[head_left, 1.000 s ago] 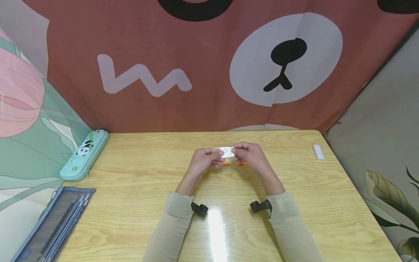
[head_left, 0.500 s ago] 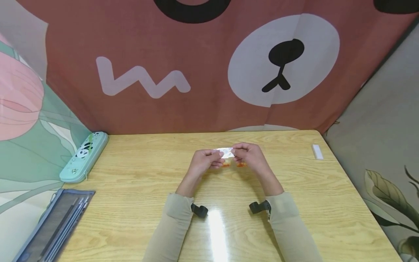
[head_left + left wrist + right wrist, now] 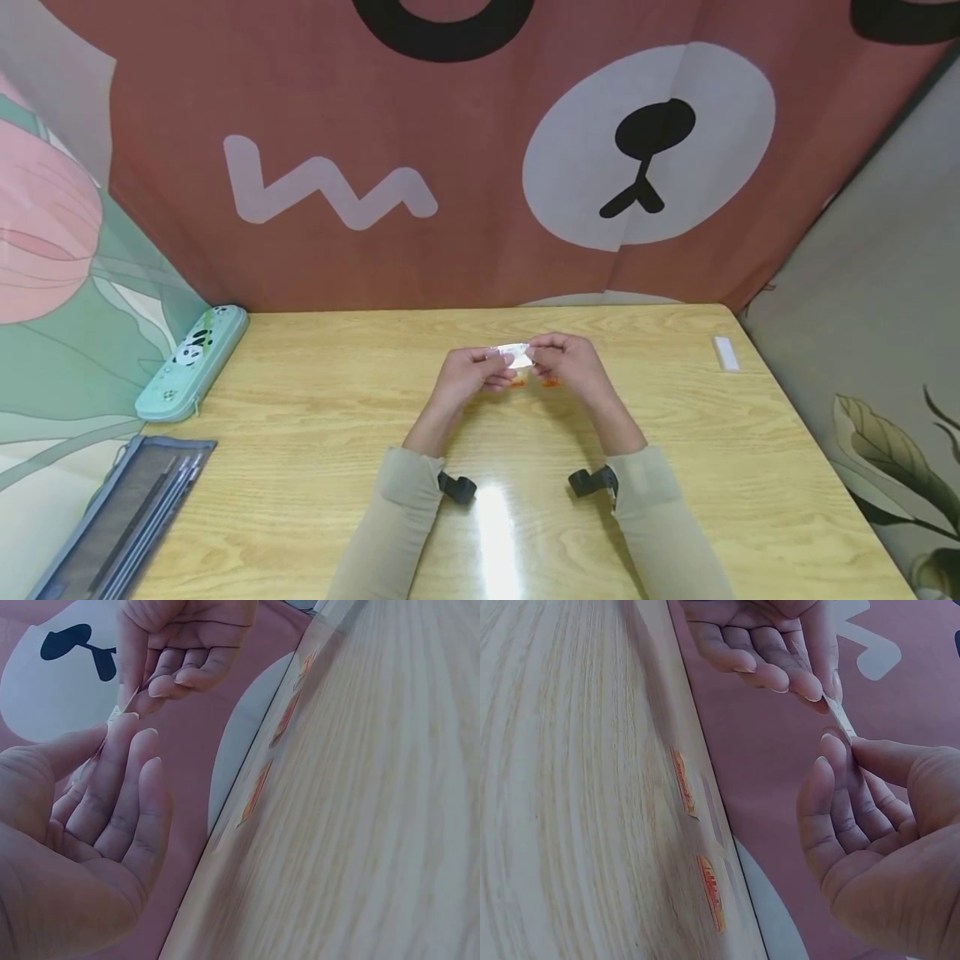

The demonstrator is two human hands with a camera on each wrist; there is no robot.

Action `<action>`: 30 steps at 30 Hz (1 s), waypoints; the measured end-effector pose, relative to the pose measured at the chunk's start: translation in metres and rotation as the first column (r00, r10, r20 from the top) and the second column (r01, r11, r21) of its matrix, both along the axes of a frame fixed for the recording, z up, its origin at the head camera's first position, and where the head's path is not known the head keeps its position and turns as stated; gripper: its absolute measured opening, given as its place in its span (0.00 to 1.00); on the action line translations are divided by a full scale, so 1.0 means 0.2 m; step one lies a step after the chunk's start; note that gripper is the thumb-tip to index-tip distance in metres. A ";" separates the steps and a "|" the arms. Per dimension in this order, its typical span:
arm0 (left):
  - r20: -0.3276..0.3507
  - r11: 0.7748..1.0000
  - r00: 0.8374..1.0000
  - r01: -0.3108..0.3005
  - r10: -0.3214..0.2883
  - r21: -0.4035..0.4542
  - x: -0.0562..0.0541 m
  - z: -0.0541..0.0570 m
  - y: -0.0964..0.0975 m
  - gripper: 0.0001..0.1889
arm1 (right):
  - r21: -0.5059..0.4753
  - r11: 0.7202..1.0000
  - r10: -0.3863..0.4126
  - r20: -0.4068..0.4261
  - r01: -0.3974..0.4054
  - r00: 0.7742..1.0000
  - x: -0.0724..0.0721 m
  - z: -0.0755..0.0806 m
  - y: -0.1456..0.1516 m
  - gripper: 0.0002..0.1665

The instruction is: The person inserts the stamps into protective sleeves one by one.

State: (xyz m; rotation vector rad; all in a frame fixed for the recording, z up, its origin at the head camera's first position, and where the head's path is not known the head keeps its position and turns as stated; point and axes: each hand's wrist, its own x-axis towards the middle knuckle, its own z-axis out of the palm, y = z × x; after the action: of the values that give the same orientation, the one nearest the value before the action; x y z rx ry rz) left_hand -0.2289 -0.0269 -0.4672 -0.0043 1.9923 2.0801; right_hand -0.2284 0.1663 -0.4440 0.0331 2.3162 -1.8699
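A small, thin white piece like a paper or foil wrapper (image 3: 516, 353) is stretched between both hands above the far middle of the table. My left hand (image 3: 467, 372) pinches its left end between thumb and fingers. The other end is pinched by my right hand (image 3: 573, 365). In the right wrist view the white strip (image 3: 841, 718) shows nearly edge-on between the fingertips. Below the hands, flat orange-and-red printed pieces lie on the table, among them one piece (image 3: 256, 793) nearest in the left wrist view and another piece (image 3: 711, 892) in the right wrist view.
The wooden table (image 3: 315, 500) ends at a brown cloth with a bear print (image 3: 450, 267). A mint panda pencil case (image 3: 191, 367) and a mesh pouch of pens (image 3: 142, 517) lie at the left. A small white block (image 3: 726, 354) lies far right.
Both hands stay in nearly the same place and keep pinching the white piece. Its surface now looks creased and shows a shorter width, as the right fingers have shifted slightly left.
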 end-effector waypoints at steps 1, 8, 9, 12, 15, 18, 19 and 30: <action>0.000 1.000 1.000 0.003 -0.003 -0.006 0.00 0.00 0.00 0.13 | -0.004 1.000 -0.001 0.002 0.001 1.000 0.00 0.00 0.00 0.16; -0.240 0.948 0.968 -0.005 -0.076 -0.317 0.00 0.03 -0.04 0.31 | -0.046 0.999 -0.012 -0.012 0.011 1.000 -0.01 -0.01 0.02 0.18; -0.309 0.912 0.944 -0.022 -0.115 -0.409 0.01 0.03 -0.04 0.34 | -0.051 0.999 -0.015 -0.013 0.014 1.000 -0.01 -0.01 0.02 0.18; -0.450 0.796 0.864 -0.102 -0.226 -0.597 0.02 0.06 -0.06 0.34 | -0.051 0.999 -0.016 -0.017 0.015 1.000 0.00 -0.01 0.03 0.18; -0.497 0.765 0.823 -0.126 -0.275 -0.631 0.04 0.07 -0.06 0.28 | -0.059 0.998 -0.018 -0.013 0.018 1.000 0.00 0.00 0.03 0.17; -0.513 0.755 0.813 -0.148 -0.274 -0.639 0.05 0.07 -0.06 0.25 | -0.076 0.997 -0.016 -0.007 0.015 1.000 0.00 0.00 0.03 0.18; -0.515 0.754 0.813 -0.153 -0.272 -0.639 0.05 0.07 -0.06 0.25 | -0.082 0.997 -0.012 -0.005 0.012 1.000 0.00 0.00 0.03 0.18; -0.531 0.749 0.806 -0.178 -0.261 -0.638 0.03 0.09 -0.06 0.23 | -0.162 0.985 0.061 0.040 -0.054 0.997 0.00 0.01 0.04 0.22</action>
State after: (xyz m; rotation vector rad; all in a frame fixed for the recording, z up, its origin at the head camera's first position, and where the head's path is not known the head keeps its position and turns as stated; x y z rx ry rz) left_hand -0.2223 -0.0382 -0.4497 0.6341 2.9799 1.2823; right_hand -0.2294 0.1751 -0.4430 -0.0119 2.1068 -1.9995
